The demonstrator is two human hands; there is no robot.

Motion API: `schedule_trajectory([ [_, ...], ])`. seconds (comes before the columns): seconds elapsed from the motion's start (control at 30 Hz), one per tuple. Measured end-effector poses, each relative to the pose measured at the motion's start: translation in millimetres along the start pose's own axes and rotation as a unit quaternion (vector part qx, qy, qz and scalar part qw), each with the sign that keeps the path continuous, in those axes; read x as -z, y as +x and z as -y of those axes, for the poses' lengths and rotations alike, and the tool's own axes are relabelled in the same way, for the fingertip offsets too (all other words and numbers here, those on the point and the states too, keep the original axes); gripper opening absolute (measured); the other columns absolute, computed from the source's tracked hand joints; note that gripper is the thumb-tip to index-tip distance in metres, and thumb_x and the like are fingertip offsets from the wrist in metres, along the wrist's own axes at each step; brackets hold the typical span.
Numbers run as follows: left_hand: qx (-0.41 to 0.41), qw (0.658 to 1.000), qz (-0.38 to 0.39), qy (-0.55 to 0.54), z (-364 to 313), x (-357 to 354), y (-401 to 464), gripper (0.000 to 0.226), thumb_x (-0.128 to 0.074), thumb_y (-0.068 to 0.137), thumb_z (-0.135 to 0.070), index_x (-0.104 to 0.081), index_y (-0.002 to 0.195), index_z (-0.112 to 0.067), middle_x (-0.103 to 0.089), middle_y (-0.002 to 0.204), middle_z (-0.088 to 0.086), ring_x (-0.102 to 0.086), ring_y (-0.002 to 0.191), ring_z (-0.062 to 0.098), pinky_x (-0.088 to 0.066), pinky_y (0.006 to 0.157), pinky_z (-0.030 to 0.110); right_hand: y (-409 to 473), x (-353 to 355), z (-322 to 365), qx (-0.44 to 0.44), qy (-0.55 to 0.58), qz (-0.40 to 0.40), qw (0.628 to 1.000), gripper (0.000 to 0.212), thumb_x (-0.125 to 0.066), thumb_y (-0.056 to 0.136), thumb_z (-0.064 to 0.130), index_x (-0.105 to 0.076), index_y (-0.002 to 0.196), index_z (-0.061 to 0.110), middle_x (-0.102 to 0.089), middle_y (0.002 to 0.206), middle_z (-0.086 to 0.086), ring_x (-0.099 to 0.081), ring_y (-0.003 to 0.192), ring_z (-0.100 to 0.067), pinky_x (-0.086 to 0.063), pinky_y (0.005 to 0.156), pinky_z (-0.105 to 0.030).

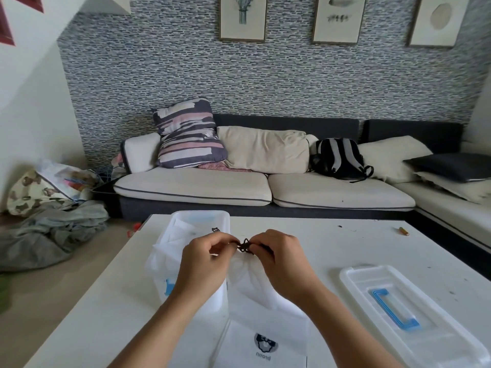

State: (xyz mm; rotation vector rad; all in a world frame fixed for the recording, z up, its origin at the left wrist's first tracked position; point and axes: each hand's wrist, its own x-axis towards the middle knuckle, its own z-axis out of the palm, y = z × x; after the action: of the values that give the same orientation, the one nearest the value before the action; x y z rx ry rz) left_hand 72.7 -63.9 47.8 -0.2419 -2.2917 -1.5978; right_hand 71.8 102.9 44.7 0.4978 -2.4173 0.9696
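Both hands (204,257) (279,257) pinching dark knotted cord (244,246) (thin, tangled), white drawstring bag (249,277)

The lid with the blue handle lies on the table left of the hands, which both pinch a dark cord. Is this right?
No. The head view shows the lid on the table right of the hands, not left. The left hand and right hand do both pinch the dark cord.

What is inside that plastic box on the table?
White cloth bags fill the plastic box, a dark cord on top. Its near part is hidden behind the left hand, which pinches a drawstring.
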Motion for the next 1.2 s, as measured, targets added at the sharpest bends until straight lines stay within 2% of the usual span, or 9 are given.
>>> schedule_trajectory([
  [0.13,0.109,0.983,0.061,-0.131,-5,-5,0,0.029,-0.055,0.094,-0.011,-0.078,0.082,-0.024,-0.077,0.089,-0.01,-0.069,0.093,0.005,-0.05,0.088,0.021,0,0,0,-0.013,0.019,-0.012,1.0,0.021,-0.058,0.097,0.009,-0.076,0.087,0.013,-0.068,0.079,-0.001,-0.058,0.075,-0.015,-0.045,0.07,-0.024],
  [0.2,0.126,0.978,0.077,-0.149,-6,-5,0,0.03,-0.054,0.093,-0.008,-0.079,0.085,-0.022,-0.078,0.092,-0.006,-0.07,0.097,0.01,-0.05,0.092,0.026,0,1,0,-0.02,0.028,-0.017,0.999,0.021,-0.058,0.096,0.008,-0.076,0.087,0.014,-0.069,0.079,0.002,-0.059,0.076,-0.013,-0.044,0.068,-0.018],
  [0.4,0.108,0.984,0.082,-0.116,0,-8,1,0.006,-0.074,0.084,-0.016,-0.078,0.088,-0.018,-0.078,0.088,-0.005,-0.071,0.09,0.007,-0.048,0.079,0.019,-1,3,-1,-0.027,0.041,-0.011,0.999,0.02,-0.059,0.095,0.007,-0.076,0.086,0.014,-0.063,0.075,0.013,-0.058,0.077,-0.002,-0.04,0.068,-0.01],
  [0.5,0.095,0.986,0.088,-0.104,7,-11,3,0.019,-0.083,0.078,-0.032,-0.077,0.086,-0.016,-0.077,0.086,-0.002,-0.072,0.087,0.012,-0.05,0.079,0.024,-1,2,-1,-0.031,0.039,-0.011,0.999,0.02,-0.06,0.095,0.009,-0.076,0.087,0.016,-0.068,0.081,0.007,-0.059,0.081,-0.005,-0.041,0.069,-0.01],
  [0.73,0.058,0.992,0.1,-0.048,10,-5,5,0.008,-0.08,0.082,-0.024,-0.077,0.082,-0.017,-0.077,0.08,-0.006,-0.069,0.075,-0.001,-0.047,0.064,0.013,-1,1,0,-0.033,0.028,-0.002,0.999,0.019,-0.06,0.096,0.011,-0.076,0.087,0.014,-0.067,0.08,0.006,-0.059,0.075,-0.008,-0.042,0.069,-0.012],
  [0.87,-0.004,0.996,0.082,0.032,18,-4,8,0.004,-0.079,0.084,-0.026,-0.079,0.086,-0.023,-0.077,0.085,-0.013,-0.07,0.089,0.002,-0.053,0.088,0.025,-1,0,0,-0.029,0.011,-0.002,1.0,0.02,-0.059,0.097,0.011,-0.076,0.086,0.013,-0.068,0.08,0.001,-0.06,0.076,-0.012,-0.044,0.069,-0.016],
  [1.03,-0.019,0.993,0.107,0.049,22,-4,10,0.022,-0.072,0.08,-0.043,-0.072,0.08,-0.021,-0.068,0.095,-0.01,-0.064,0.098,0.005,-0.05,0.093,0.029,-1,1,-1,-0.024,0.007,-0.002,1.0,0.02,-0.059,0.096,0.01,-0.076,0.087,0.011,-0.069,0.081,-0.001,-0.061,0.076,-0.014,-0.046,0.071,-0.022],
  [1.13,0.034,0.995,0.095,0.0,19,0,13,0.012,-0.078,0.084,-0.026,-0.073,0.079,-0.016,-0.066,0.105,-0.01,-0.064,0.102,0.006,-0.045,0.082,0.013,-2,4,-2,-0.032,0.02,-0.001,0.999,0.019,-0.06,0.096,0.01,-0.076,0.087,0.012,-0.07,0.081,0.001,-0.06,0.077,-0.012,-0.046,0.07,-0.019],
  [1.2,0.106,0.985,0.109,-0.078,15,4,13,0.015,-0.083,0.078,-0.033,-0.076,0.083,-0.02,-0.072,0.103,-0.003,-0.067,0.099,0.013,-0.045,0.079,0.017,-1,7,-3,-0.04,0.042,0.007,0.998,0.018,-0.061,0.096,0.011,-0.077,0.087,0.013,-0.071,0.081,0.003,-0.061,0.078,-0.011,-0.046,0.07,-0.019],
])
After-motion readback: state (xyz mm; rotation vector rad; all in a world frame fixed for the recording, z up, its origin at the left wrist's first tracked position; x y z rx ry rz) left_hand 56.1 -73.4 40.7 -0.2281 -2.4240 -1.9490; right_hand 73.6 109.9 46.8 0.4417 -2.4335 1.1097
